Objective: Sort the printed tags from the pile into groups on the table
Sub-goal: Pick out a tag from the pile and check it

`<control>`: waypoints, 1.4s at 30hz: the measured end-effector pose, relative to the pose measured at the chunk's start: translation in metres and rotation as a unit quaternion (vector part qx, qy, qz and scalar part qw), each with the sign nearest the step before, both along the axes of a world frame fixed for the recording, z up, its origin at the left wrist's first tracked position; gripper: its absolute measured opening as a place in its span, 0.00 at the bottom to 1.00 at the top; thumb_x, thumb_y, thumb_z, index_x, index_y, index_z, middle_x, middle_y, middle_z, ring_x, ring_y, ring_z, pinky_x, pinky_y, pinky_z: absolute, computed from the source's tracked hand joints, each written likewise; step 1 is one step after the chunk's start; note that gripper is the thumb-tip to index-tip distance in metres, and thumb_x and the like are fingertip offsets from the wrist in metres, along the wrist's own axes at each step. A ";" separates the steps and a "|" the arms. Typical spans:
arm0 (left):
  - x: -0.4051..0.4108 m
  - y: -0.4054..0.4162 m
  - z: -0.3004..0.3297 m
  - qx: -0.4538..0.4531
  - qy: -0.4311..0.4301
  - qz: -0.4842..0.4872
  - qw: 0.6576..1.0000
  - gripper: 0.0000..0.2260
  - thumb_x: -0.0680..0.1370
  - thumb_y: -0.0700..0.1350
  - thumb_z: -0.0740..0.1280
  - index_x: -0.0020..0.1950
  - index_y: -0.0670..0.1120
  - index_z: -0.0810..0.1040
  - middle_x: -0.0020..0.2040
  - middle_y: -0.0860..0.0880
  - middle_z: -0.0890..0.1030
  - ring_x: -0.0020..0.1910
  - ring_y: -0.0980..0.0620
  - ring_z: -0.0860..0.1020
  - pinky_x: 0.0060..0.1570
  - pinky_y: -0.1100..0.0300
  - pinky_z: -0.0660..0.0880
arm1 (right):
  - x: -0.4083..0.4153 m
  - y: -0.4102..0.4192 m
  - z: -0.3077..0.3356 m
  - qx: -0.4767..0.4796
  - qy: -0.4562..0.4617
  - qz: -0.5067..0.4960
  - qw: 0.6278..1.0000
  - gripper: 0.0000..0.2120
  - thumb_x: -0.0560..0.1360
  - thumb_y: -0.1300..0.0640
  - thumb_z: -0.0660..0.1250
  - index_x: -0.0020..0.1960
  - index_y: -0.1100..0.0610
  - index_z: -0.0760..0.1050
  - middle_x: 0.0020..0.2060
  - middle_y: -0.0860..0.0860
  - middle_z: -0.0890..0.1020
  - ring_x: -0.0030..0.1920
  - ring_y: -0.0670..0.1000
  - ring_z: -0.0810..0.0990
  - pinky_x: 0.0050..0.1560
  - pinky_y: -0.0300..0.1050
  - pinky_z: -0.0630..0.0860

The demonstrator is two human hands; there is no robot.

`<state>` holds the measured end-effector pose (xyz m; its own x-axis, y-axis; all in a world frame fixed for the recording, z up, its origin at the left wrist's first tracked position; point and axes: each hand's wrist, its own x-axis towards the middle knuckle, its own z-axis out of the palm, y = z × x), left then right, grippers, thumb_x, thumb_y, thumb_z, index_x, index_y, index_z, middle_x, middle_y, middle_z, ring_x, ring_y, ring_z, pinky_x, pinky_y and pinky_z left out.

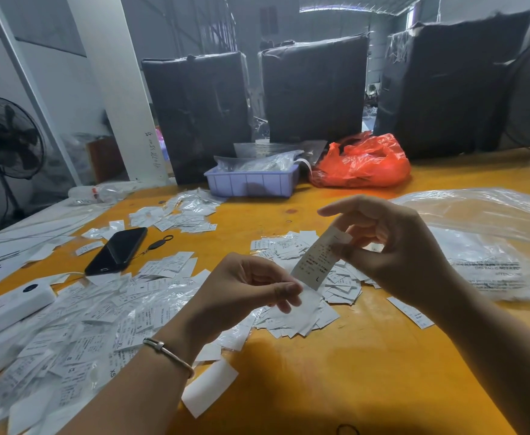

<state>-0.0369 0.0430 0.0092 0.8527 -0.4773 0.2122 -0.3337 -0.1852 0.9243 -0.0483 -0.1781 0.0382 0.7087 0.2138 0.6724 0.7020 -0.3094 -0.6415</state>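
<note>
An orange table (335, 372) carries loose piles of white printed tags (78, 334), a black phone (117, 251), a lilac tray (251, 183), a red bag (364, 164) and clear plastic bags (489, 246).

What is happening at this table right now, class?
A person is sorting printed tags. The right hand pinches one tag held up above the yellow table, while the left hand pinches a clear sleeve just below it. A big unsorted pile lies left; smaller groups sit ahead, near a black phone.
</note>
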 end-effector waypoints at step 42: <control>0.006 -0.006 -0.008 -0.040 0.040 0.037 0.998 0.10 0.67 0.43 0.74 0.45 0.40 0.81 0.44 0.46 0.86 0.45 0.51 0.85 0.42 0.62 0.80 | 0.002 0.016 -0.017 -0.007 0.111 0.006 0.994 0.09 0.70 0.72 0.71 0.44 0.61 0.84 0.35 0.55 0.85 0.35 0.50 0.83 0.40 0.41 0.81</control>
